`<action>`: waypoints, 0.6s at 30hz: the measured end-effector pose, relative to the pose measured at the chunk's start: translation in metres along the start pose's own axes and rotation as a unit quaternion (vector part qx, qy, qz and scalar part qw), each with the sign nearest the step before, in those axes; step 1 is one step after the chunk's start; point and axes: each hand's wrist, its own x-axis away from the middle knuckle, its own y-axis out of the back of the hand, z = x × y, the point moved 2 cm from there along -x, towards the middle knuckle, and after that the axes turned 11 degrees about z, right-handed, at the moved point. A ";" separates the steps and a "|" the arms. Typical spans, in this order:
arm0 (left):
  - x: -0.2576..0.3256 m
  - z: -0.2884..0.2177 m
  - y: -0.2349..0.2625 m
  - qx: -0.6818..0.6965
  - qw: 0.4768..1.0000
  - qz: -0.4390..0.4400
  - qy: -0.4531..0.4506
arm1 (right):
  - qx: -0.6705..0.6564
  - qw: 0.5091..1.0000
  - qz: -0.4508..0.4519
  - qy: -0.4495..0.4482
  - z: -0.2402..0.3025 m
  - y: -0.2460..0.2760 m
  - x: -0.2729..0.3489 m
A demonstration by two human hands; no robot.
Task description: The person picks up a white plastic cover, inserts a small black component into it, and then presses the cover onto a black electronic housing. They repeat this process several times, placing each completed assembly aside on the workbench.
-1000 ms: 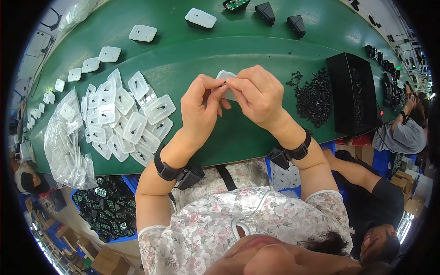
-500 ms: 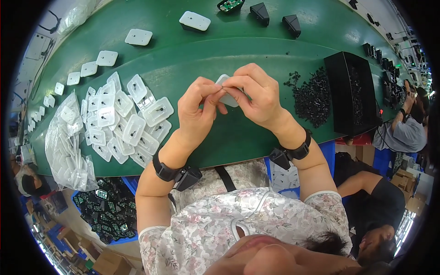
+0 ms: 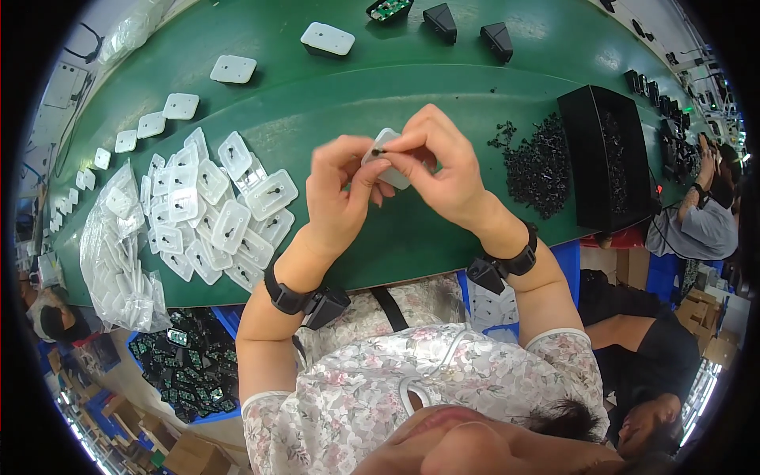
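- Both hands have kept together above the middle of the green desk [image 3: 380,87] over the last second, and the small white plastic plate [image 3: 385,158] they work on has tipped so its lower end now points down between the palms.
- Left hand [image 3: 339,198]: fingers are curled narrow around the left edge of the white plastic plate, thumb pressed against its face.
- Right hand [image 3: 443,170]: thumb and forefinger are pinched tight on a tiny black pin [image 3: 378,150] at the upper left of the plate, touching the left hand's fingertips.
- White plastic plate: held in the air between both hands, above the desk's middle, nearer its front edge than its far edge.
- A heap of matching white plates [image 3: 214,210] lies on the left part of the desk, just beside the left hand's wrist; more single plates trail toward the far left edge.
- A clear plastic bag of plates [image 3: 119,261] hangs over the desk's front left corner.
- A pile of small black parts [image 3: 538,162] lies to the right of the right hand, beside a black bin [image 3: 606,162] near the right edge.
- A black wristband [image 3: 289,297] sits on the left wrist, another [image 3: 514,261] on the right.
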 end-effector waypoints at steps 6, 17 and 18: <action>-0.006 0.003 -0.001 0.134 0.970 -0.111 0.170 | -0.140 0.984 -0.012 -0.111 -0.009 0.012 -0.001; -0.004 0.006 0.001 -0.191 0.981 0.003 0.041 | 0.026 0.992 0.059 -0.105 -0.005 0.006 -0.001; -0.003 0.006 0.001 -0.191 0.981 0.002 0.041 | 0.023 0.991 0.061 -0.118 -0.006 0.006 -0.001</action>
